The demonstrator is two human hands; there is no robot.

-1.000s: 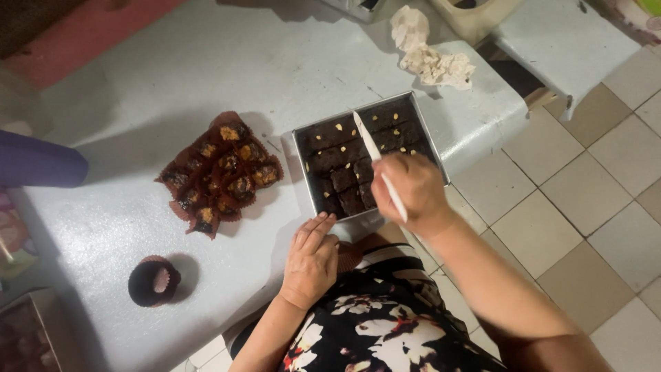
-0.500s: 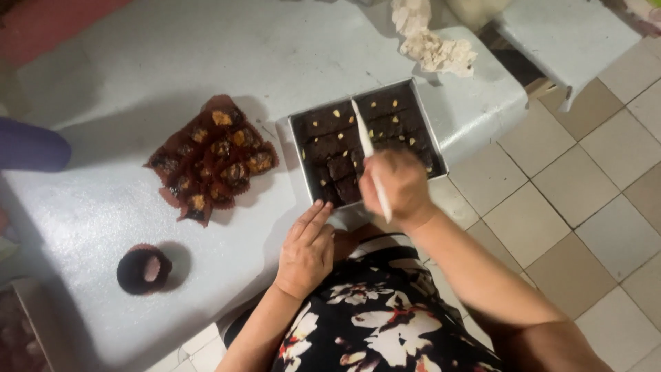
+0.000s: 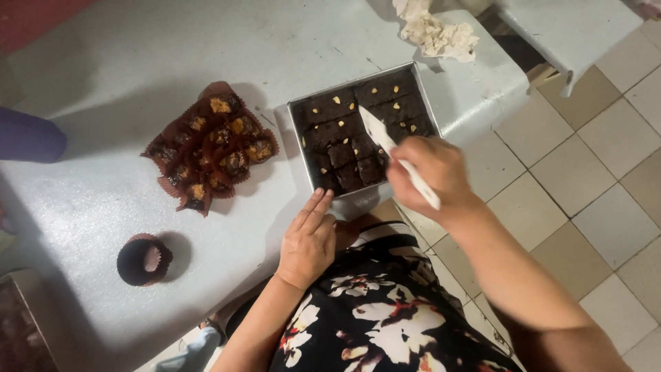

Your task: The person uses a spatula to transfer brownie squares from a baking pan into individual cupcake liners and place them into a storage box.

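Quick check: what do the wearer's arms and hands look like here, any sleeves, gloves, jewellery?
Both hands, left hand and right hand, are bare: no gloves, no visible rings or watch. Forearms are uncovered, with no sleeves in view. The only clothing visible is a black garment with a white and reddish floral print.

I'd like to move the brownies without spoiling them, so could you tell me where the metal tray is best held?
Probably by the bare near rim of the metal tray, coming from the table's edge: it overhangs slightly there, beside the left hand, and its raised walls offer a grip clear of the cake.

Right hand (image 3: 430, 172), mid-frame, is fisted with forearm running to lower right; left hand (image 3: 308, 238) lies flat, fingers extended, below centre.
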